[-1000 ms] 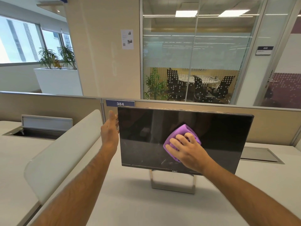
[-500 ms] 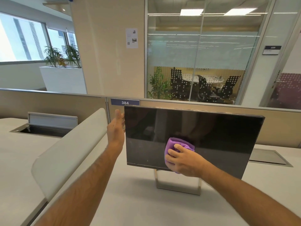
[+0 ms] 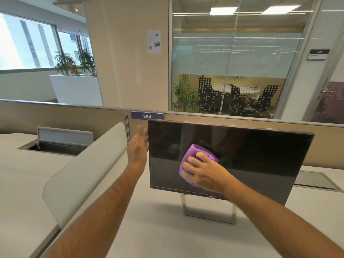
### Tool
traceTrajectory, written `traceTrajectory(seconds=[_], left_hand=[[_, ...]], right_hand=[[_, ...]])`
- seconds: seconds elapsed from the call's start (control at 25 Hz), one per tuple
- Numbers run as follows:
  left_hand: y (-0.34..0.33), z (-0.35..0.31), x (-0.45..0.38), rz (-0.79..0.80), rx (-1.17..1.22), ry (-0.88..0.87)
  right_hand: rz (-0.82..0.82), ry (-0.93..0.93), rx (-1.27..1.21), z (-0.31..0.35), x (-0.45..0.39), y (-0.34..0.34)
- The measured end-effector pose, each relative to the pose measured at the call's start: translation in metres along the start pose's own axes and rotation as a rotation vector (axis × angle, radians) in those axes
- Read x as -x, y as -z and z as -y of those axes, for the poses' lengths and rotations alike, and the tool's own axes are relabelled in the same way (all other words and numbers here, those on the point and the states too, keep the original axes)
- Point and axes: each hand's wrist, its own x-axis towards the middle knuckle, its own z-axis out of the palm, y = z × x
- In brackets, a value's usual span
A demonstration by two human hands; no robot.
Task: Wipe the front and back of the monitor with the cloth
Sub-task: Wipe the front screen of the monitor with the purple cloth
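A black flat monitor (image 3: 256, 157) stands on a metal foot on the white desk, its dark screen facing me. My right hand (image 3: 203, 173) presses a folded purple cloth (image 3: 193, 153) flat against the lower left part of the screen. My left hand (image 3: 137, 146) rests upright against the monitor's left edge, fingers straight and together, with its fingertips hidden behind the frame. The monitor's back is out of sight.
A white curved divider (image 3: 83, 174) runs along the desk on the left. Beige partition panels (image 3: 61, 116) with a "384" label (image 3: 147, 116) stand behind the monitor. Cable hatches lie in the desk at the left (image 3: 55, 144) and right (image 3: 316, 181).
My right hand moved the cloth down to the screen's bottom edge, then back up a little. The left hand stayed on the monitor's left edge.
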Motion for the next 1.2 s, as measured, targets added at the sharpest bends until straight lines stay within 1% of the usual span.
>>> traceTrajectory(seconds=[0.04,0.08,0.12,0.2,0.24,0.28,0.32,0.36,0.4,0.44,0.48,0.56,0.6,0.64,0.76,0.8,0.84,0.88,0.92,0.96,1.0,1.04,1.16,1.2], left_hand=[[0.0,0.0,0.0,-0.002,-0.002,0.002],[0.0,0.0,0.0,-0.003,-0.001,0.001],[0.0,0.0,0.0,-0.001,0.0,-0.001],[0.0,0.0,0.001,0.004,0.003,-0.009],[0.0,0.0,0.002,0.005,0.003,-0.012],[0.001,0.0,0.002,0.004,0.004,-0.014],[0.001,-0.001,0.002,0.005,0.006,-0.014],[0.001,-0.002,0.003,0.007,0.01,-0.013],[0.002,-0.002,0.003,0.012,0.011,-0.012],[0.002,-0.003,0.003,0.016,0.01,-0.01],[0.002,-0.004,0.003,0.019,0.007,-0.006],[0.002,-0.005,0.004,0.016,-0.004,-0.008],[0.002,-0.005,0.005,0.015,-0.007,-0.01],[0.002,-0.005,0.005,0.017,-0.009,-0.011],[0.003,-0.005,0.005,0.023,0.004,-0.008],[0.004,-0.006,0.005,0.029,0.005,-0.005],[0.004,-0.006,0.005,0.035,0.007,-0.002],[0.005,-0.006,0.005,0.037,0.008,-0.001],[0.005,-0.006,0.005,0.036,0.007,-0.001],[0.006,-0.006,0.005,0.035,0.004,0.0],[0.006,-0.005,0.005,0.035,0.003,0.0],[0.007,-0.004,0.004,0.04,0.004,-0.001],[0.008,-0.001,0.001,0.046,0.007,-0.006],[0.008,0.0,0.0,0.045,0.01,-0.005]], right_hand=[[-0.026,-0.089,-0.045,-0.002,-0.005,0.002],[-0.029,-0.121,-0.06,0.0,-0.01,0.004],[-0.012,-0.082,-0.052,0.004,-0.014,0.003],[0.095,0.132,0.007,0.022,-0.016,-0.002],[0.14,0.209,0.048,0.026,-0.017,-0.002],[0.131,0.218,0.074,0.023,-0.02,0.0],[0.09,0.168,0.081,0.017,-0.025,0.001],[0.036,0.069,0.053,0.01,-0.031,0.002],[0.003,-0.03,0.006,0.006,-0.035,0.005],[-0.006,-0.08,-0.012,0.005,-0.038,0.007],[0.003,-0.051,-0.001,0.009,-0.04,0.005],[0.081,0.14,0.073,0.024,-0.038,-0.001],[0.119,0.193,0.102,0.029,-0.037,-0.001],[0.118,0.178,0.112,0.029,-0.039,0.001],[0.005,-0.044,0.031,0.015,-0.055,0.007],[0.0,-0.084,0.016,0.014,-0.058,0.009],[0.013,-0.054,0.028,0.019,-0.059,0.008],[0.039,0.027,0.062,0.027,-0.059,0.003],[0.099,0.129,0.103,0.037,-0.056,-0.001],[0.154,0.186,0.134,0.044,-0.053,-0.002],[0.16,0.179,0.148,0.046,-0.053,-0.002],[0.123,0.135,0.14,0.043,-0.057,-0.001],[0.008,-0.094,0.035,0.027,-0.074,0.007],[0.002,-0.114,0.026,0.026,-0.077,0.008]])
